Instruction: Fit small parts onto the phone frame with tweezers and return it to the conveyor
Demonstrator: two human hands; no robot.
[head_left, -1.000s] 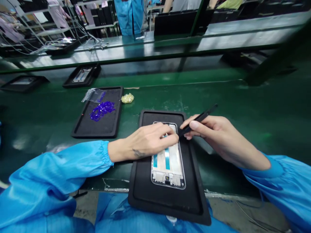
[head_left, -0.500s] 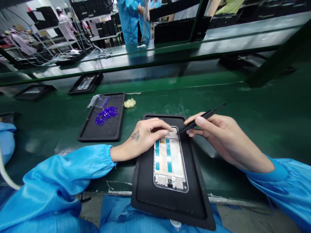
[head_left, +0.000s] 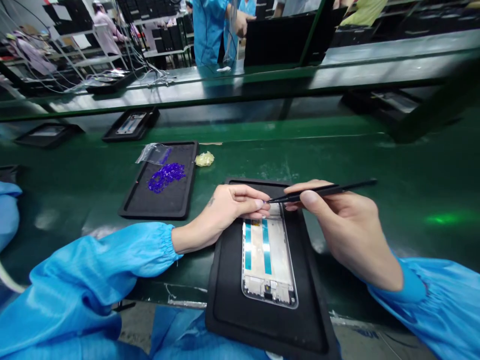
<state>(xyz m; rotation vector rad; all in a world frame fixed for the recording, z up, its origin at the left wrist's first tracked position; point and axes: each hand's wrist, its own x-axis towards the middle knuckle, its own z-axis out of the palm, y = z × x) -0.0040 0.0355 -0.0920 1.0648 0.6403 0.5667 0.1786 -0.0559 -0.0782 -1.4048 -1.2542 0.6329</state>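
My right hand [head_left: 337, 215] is closed around black tweezers [head_left: 322, 192], whose tips point left and meet the fingertips of my left hand. Thumb and forefinger of my left hand [head_left: 232, 207] are pinched together at those tips; a tiny dark speck shows there, too small to name. Below both hands lies a phone frame [head_left: 275, 255], silvery with two teal strips, its top end partly covered by my left fingers. It rests in a black tray [head_left: 240, 320] that overhangs the bench's front edge.
Left of my work, a second black tray [head_left: 180, 197] holds a pile of small purple pieces [head_left: 167, 177] and a clear plastic bag [head_left: 153, 153]. Beside it sits a yellowish lump [head_left: 204, 159]. More trays with phone frames [head_left: 131, 123] stand further back. A person in blue [head_left: 208, 30] stands beyond the shelf.
The tweezers have come up from the frame's top end to my left fingertips and now lie flatter. My left hand has lifted and turned slightly, its fingers pinching at the tips.
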